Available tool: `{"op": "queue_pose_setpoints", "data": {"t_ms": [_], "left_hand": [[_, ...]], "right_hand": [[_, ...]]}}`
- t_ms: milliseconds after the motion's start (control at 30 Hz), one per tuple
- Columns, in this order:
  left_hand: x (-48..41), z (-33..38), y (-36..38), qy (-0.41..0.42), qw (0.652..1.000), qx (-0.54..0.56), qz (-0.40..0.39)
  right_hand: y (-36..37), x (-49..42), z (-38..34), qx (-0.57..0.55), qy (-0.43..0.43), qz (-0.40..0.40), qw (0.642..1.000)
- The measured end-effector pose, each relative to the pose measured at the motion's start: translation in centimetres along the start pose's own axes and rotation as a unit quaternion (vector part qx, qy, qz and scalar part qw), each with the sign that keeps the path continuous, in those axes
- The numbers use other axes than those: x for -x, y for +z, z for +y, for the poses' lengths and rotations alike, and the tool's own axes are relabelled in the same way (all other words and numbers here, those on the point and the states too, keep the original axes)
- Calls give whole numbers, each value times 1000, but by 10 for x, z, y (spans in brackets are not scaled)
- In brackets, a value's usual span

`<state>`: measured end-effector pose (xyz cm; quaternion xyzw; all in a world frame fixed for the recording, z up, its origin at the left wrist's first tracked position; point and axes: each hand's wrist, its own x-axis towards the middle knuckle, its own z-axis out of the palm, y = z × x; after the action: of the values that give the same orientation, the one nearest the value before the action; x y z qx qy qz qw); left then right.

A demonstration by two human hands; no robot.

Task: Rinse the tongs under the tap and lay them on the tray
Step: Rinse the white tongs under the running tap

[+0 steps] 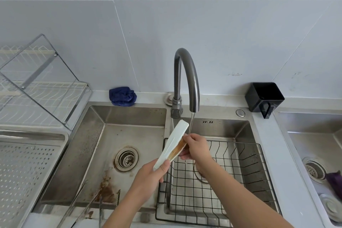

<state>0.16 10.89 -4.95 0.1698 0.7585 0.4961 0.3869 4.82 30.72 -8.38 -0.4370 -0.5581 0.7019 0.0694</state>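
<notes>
White plastic tongs (174, 140), with a brown smear on their inner face, are held slanted just left of the water stream running from the grey tap (187, 79). My left hand (149, 177) grips their lower end. My right hand (194, 145) has its fingers curled on the smeared upper part, under the stream. The perforated steel tray (31, 164) lies at the left, beside the sink.
A black wire basket (249, 168) sits in the right basin. Several metal utensils (88, 203) lie in the stained left basin (111, 146). A blue cloth (123, 96), a black cup (264, 98) and a dish rack (37, 87) stand behind; another sink (314, 153) lies to the right.
</notes>
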Motion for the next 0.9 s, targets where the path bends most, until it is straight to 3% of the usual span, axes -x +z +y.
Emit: {"op": "queue_pose_setpoints", "data": {"t_ms": [200, 367, 500, 633, 767, 900], "left_hand": [[-2, -2, -6, -15, 1000, -13, 20], [-5, 1, -4, -12, 1000, -8, 17], [-7, -1, -9, -19, 1000, -14, 21], [-12, -2, -8, -24, 997, 62, 26], [-16, -5, -11, -1, 997, 59, 50], [-18, -5, -13, 20, 996, 38, 72]], "right_hand": [[0, 0, 1, -9, 3, -35, 999], [2, -2, 4, -7, -8, 12, 1000], [-3, -5, 6, -44, 14, -48, 998], [-3, -6, 3, -26, -8, -5, 1000], [-6, -6, 1, -46, -7, -50, 998], [-8, -4, 2, 0, -23, 8, 1000]]}}
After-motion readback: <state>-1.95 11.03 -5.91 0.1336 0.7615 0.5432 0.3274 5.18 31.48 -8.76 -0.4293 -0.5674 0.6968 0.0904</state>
